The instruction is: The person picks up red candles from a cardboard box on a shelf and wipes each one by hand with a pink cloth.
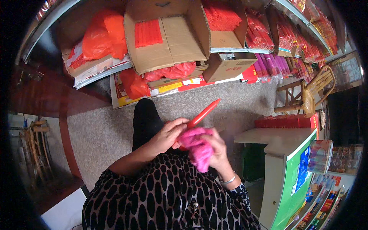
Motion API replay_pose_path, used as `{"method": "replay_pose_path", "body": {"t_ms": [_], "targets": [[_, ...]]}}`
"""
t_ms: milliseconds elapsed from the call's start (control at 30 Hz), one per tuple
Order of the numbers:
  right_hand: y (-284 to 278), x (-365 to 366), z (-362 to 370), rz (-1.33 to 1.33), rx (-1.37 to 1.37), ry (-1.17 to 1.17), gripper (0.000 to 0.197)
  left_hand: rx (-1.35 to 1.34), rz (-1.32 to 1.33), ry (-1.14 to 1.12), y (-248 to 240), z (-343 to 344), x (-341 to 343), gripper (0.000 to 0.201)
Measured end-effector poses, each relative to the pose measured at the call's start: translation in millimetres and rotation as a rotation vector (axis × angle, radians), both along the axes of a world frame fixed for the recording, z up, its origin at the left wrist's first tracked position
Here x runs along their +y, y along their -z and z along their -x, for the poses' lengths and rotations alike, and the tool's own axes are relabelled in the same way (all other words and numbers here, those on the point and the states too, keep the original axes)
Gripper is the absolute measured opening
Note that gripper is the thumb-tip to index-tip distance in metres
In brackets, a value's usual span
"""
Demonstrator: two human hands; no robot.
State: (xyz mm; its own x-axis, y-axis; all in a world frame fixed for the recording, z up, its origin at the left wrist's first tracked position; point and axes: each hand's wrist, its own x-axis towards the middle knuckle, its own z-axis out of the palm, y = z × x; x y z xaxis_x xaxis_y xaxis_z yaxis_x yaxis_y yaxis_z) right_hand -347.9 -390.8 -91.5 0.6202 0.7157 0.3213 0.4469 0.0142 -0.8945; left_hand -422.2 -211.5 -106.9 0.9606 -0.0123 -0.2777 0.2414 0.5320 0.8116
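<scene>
A dark blouse with pale oval spots (pixel 168 199) is seen at the lower edge, from which both forearms rise toward the middle of the view. The left hand (pixel 168 134) is curled around the lower end of a long red candle (pixel 203 113), its fingers closed on the shaft where the candle meets a bunched pink cloth (pixel 199 147). The cloth is gripped by the right hand (pixel 219 151), whose fingers are folded round it and pressed against the candle's base; a silver bangle (pixel 229 179) is worn on that wrist. The candle is held over the lap, tilted up and to the right, its pointed tip free above the grey carpet (pixel 99 130). A pale counter with a green side (pixel 276 140) stands just to the right. Farther off, a wooden chair (pixel 306 94) and open cardboard boxes (pixel 168 42) of red candles are set along the shelves, beside orange plastic bags (pixel 103 34).
</scene>
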Motion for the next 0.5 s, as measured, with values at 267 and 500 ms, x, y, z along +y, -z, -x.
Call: {"method": "replay_pose_path", "body": {"t_ms": [267,500], "targets": [[-18,-8,-69,-0.403,0.154,0.524,0.016,-0.014,-0.065,0.179,-9,4,7,0.023],[6,-14,-21,-0.079,0.037,0.136,0.025,-0.033,-0.006,0.023,7,0,8,0.030]]}}
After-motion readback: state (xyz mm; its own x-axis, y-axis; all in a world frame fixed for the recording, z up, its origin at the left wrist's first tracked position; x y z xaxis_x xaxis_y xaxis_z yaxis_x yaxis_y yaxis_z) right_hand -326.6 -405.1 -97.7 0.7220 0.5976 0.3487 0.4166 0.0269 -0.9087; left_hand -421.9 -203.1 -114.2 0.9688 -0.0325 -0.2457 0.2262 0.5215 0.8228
